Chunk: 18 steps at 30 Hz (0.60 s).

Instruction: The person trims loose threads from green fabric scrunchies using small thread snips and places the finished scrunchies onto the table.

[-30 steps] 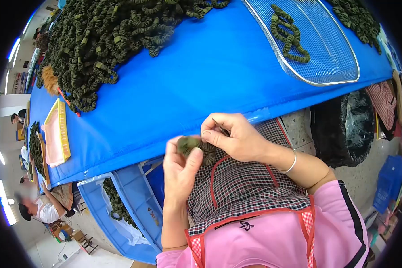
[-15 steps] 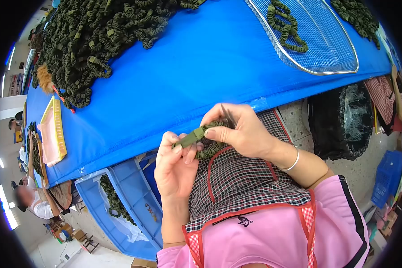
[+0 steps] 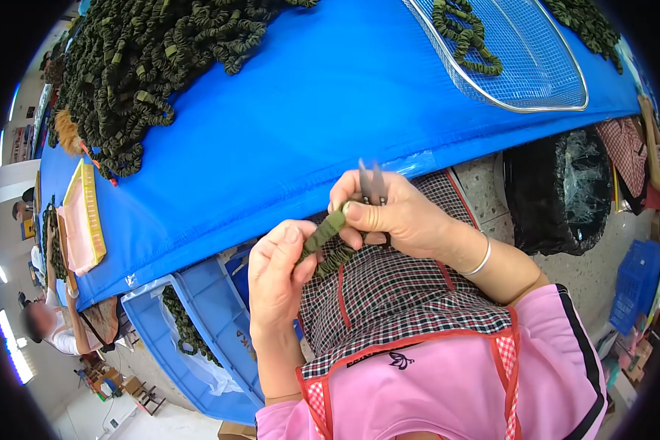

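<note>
A dark green gathered-fabric scrunchie (image 3: 321,236) is stretched between my hands, above the lap of the checked apron. My left hand (image 3: 273,273) is closed on its near-left side, fingers curled round the band. A flat, smooth section of the band runs up to my right hand (image 3: 416,221), whose thumb and forefinger pinch its end. The same hand also keeps a pair of small thread snips (image 3: 372,187) in its fingers, their two dark blades pointing away from me and apart. Part of the scrunchie's loop is hidden behind my fingers.
On the blue-covered table (image 3: 271,125) lies a big heap of green scrunchies (image 3: 161,66). A wire mesh basket (image 3: 535,81) holds a few more. A yellow-rimmed tray (image 3: 86,220), a blue crate (image 3: 198,345) and a black-lined bin (image 3: 554,194) stand around. Another person (image 3: 59,323) works at left.
My left hand has drawn slightly left and down, turning its fingers inward round the scrunchie. The snips' blades have swung into clearer view and stand further apart.
</note>
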Each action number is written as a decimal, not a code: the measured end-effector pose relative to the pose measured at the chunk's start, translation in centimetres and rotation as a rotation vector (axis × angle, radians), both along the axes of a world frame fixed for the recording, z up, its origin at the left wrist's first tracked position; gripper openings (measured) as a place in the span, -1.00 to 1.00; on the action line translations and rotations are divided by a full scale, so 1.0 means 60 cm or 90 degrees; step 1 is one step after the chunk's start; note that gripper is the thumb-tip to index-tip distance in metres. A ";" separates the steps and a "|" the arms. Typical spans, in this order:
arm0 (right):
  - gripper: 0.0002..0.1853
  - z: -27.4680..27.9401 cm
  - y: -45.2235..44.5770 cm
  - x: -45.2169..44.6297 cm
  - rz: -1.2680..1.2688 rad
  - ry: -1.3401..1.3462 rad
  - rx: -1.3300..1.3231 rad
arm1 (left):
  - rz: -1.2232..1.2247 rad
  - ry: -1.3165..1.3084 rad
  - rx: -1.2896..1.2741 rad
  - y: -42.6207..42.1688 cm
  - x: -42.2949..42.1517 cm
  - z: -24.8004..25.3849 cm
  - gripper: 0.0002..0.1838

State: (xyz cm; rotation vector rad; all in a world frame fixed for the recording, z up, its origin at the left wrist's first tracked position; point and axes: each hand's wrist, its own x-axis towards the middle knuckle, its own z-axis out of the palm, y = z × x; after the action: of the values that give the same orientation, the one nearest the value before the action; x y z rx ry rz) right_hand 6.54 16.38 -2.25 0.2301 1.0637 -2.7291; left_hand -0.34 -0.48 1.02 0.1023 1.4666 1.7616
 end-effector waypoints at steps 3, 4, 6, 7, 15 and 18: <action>-0.80 0.014 -0.009 -0.001 -0.030 0.013 0.109 | -0.092 0.099 -0.074 -0.003 0.004 -0.001 -0.77; -0.84 0.016 -0.009 -0.002 -0.035 0.020 0.130 | -0.091 0.067 -0.076 -0.006 0.003 0.000 -0.80; -0.91 0.017 -0.007 -0.003 -0.047 0.035 0.172 | -0.057 0.072 -0.042 -0.003 0.010 -0.012 -0.80; -0.91 0.017 -0.007 -0.004 -0.054 0.032 0.168 | -0.039 0.074 -0.025 -0.003 0.012 -0.016 -0.80; -0.85 0.015 -0.017 0.000 -0.069 0.050 0.175 | 0.007 0.079 -0.044 0.006 0.018 -0.006 -0.78; -0.85 0.022 -0.015 0.002 -0.067 0.053 0.211 | -0.006 0.231 -0.136 0.012 0.026 -0.003 -0.76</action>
State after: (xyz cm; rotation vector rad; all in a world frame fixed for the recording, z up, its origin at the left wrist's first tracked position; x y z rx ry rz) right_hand 6.67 15.50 -0.95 0.2286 1.5690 -2.6567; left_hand 1.19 0.22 0.85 0.3311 1.9020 1.6245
